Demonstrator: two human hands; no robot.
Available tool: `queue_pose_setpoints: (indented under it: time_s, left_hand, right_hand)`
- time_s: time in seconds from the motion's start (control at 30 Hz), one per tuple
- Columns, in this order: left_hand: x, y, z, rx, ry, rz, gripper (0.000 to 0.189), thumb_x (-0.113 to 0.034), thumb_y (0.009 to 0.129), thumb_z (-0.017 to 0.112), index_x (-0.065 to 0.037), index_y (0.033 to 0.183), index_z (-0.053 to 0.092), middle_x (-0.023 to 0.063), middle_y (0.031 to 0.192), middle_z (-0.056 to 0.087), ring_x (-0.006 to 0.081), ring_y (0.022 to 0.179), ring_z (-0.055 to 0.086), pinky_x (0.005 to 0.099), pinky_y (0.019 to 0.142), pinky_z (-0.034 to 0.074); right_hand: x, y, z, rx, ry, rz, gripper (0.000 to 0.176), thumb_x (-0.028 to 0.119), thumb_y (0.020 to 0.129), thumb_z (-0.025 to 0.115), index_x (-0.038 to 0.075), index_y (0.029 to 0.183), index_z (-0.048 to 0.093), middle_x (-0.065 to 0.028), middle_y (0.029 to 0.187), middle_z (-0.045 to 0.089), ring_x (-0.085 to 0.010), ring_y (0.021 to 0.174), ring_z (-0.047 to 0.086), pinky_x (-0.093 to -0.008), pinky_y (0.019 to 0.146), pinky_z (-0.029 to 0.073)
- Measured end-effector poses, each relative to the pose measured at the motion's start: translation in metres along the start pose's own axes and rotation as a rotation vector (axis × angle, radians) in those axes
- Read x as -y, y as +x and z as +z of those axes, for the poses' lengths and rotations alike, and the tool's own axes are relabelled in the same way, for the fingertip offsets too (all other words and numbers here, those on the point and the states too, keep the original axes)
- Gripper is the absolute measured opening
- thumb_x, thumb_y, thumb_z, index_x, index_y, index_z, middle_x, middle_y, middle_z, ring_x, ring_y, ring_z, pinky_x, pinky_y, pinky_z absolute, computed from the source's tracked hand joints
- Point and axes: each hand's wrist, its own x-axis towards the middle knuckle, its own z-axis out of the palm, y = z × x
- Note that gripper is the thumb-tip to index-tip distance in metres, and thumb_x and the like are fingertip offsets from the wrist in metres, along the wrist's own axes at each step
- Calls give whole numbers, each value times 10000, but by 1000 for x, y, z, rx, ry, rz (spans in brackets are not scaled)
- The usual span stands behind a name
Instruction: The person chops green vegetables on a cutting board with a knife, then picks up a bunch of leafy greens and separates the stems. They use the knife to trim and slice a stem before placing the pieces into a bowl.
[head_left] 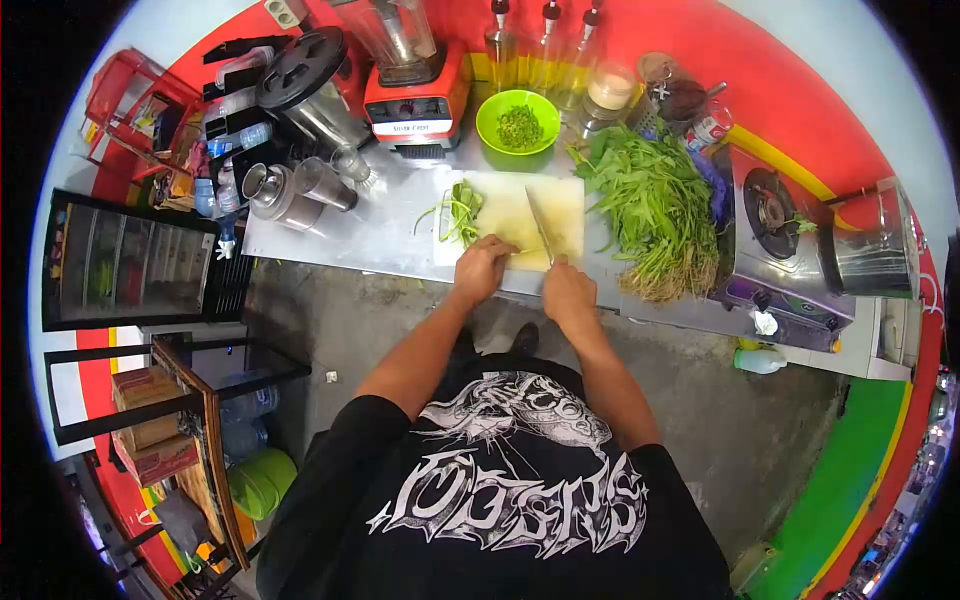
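A pale cutting board (515,205) lies on the steel counter. My right hand (568,292) grips a knife (540,225) whose blade points away across the board. My left hand (482,266) rests on the board's near edge, fingers curled over something small that I cannot make out. A few green stems (460,208) lie on the board's left side, just beyond the left hand.
A big heap of leafy greens (655,210) lies right of the board. A green bowl of chopped greens (517,122) stands behind it, beside a red blender (413,80), bottles and jars. Metal cups (290,188) sit left; a gas stove (775,225) right.
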Motion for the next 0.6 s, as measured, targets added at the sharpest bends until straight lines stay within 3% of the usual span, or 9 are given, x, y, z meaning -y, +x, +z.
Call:
queue_pose_setpoints:
  time_s: [0.1,0.17,0.33,0.43,0.53,0.6]
  left_hand:
    - [4,-5,5,-52,-56,6,205,-49,878,630,-134,1005,767,79,965,690,313,935,660,405,812,527]
    - [3,-4,5,-59,-44,-7,202,-51,875,636,-135,1002,770,78,958,688,308,921,662,403,806,526]
    - [6,-4,4,-67,-76,12,183,-55,868,656,-120,987,781,82,938,686,307,884,669,400,800,527]
    - [14,-2,7,-56,-138,8,188,-39,860,665,-107,993,779,102,936,681,304,877,669,390,783,532]
    - [20,0,7,-31,-158,7,184,-34,859,668,-100,992,777,119,942,677,303,870,671,388,778,535]
    - [22,-1,10,-15,-156,0,182,-34,859,670,-98,992,776,126,948,675,304,870,671,389,780,536]
  right_hand:
    - [2,-8,7,-66,24,-33,211,111,932,488,-18,1093,533,-253,917,728,-389,887,731,-483,795,565]
    - [8,-5,18,22,37,65,213,112,946,471,-16,1107,530,-259,922,728,-390,886,733,-482,784,570]
    - [5,3,16,-1,50,50,220,127,968,446,-16,1115,524,-266,931,725,-398,885,730,-485,779,572]
    - [7,-4,-1,70,-2,-6,268,77,908,549,-27,1153,517,-268,1004,719,-405,971,713,-488,840,557]
    - [9,-3,9,89,88,115,302,46,872,584,-36,1154,513,-262,1017,718,-401,993,708,-484,852,552]
    - [4,-3,11,67,73,61,326,98,899,548,-55,1184,506,-268,989,718,-418,956,708,-508,846,546]
